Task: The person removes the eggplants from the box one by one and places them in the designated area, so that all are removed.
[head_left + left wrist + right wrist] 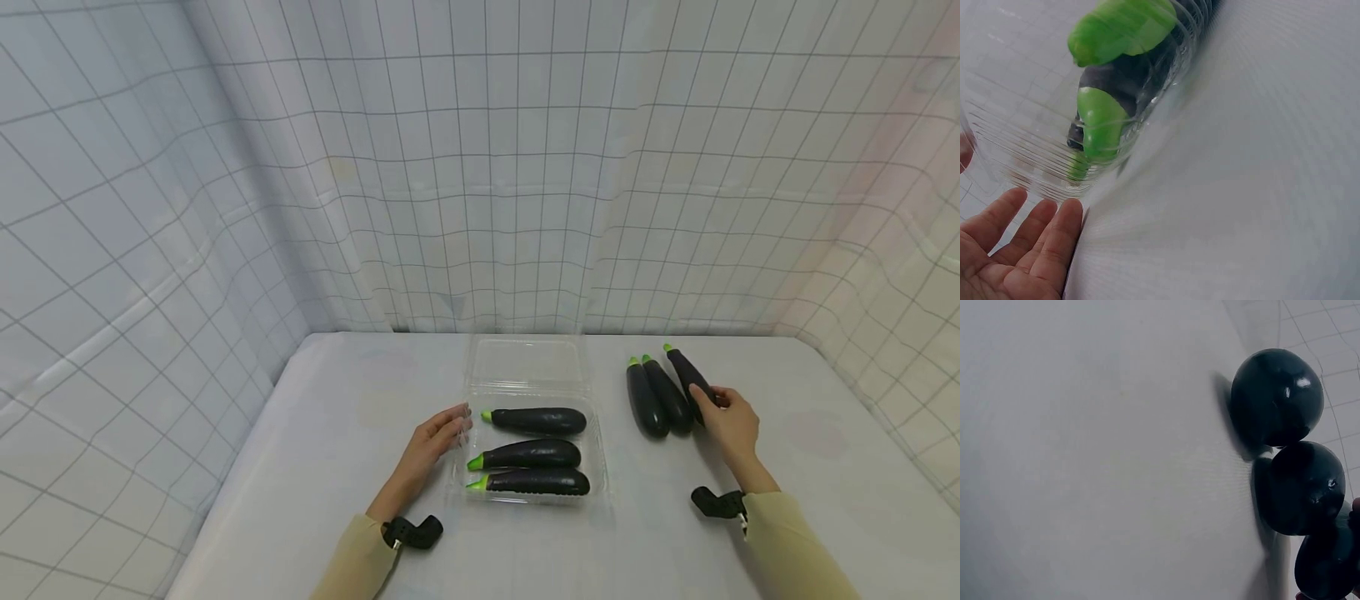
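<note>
Black glossy tapered eggplant pinched in right hand; left hand spread at ribbed clear-plastic box.

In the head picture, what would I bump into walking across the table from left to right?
Left hand → clear box → first eggplant outside the box → second eggplant outside → third eggplant outside → right hand gripping that third one.

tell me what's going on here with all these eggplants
A person's right hand grips one eggplant, next to two others lying on the white table. Three more eggplants lie in a clear plastic container, its lid open at the back. The left hand is at the container's left side, fingers extended.
</note>
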`<state>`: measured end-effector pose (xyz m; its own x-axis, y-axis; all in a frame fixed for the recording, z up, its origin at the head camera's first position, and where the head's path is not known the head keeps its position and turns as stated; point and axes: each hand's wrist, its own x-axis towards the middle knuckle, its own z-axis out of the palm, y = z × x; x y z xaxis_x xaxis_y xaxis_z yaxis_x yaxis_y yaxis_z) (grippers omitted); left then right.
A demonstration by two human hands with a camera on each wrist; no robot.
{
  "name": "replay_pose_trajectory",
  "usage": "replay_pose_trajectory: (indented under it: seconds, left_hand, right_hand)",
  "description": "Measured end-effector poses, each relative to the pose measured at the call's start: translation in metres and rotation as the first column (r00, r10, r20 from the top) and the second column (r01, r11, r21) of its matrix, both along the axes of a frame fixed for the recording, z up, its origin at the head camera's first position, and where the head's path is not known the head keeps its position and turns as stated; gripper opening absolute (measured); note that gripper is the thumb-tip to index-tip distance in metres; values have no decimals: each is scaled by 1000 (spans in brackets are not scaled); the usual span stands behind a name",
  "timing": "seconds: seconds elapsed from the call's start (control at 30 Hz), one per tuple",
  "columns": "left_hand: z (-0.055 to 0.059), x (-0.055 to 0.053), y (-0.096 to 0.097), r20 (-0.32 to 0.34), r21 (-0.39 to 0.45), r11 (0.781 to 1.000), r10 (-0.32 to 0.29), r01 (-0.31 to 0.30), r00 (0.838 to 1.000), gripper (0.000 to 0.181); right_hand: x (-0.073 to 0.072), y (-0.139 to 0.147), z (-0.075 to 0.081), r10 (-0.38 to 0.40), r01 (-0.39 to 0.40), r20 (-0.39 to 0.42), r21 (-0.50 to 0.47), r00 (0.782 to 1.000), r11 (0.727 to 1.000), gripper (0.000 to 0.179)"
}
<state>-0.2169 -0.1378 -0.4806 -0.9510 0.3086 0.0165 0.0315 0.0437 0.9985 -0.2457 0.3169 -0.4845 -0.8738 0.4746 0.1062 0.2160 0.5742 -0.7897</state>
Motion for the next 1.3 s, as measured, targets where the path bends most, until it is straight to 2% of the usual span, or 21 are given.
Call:
replay_pose_trajectory:
  seconds: [0.23,0.7,1.3]
  left_hand:
    - [-1,0,0,-1,-7,1000,1,-1,1000,46]
    - [-2,0,0,-5,6,1000,-4,4,1000,46]
    - [0,0,1,5,7,1000,5,-5,1000,44]
  right_hand:
    - [1,2,-2,45,-47,72,31,996,998,72]
    - [0,4,-2,94,-105,149,64,984,992,75]
    - [0,5,0,127,-144,189,82,974,986,78]
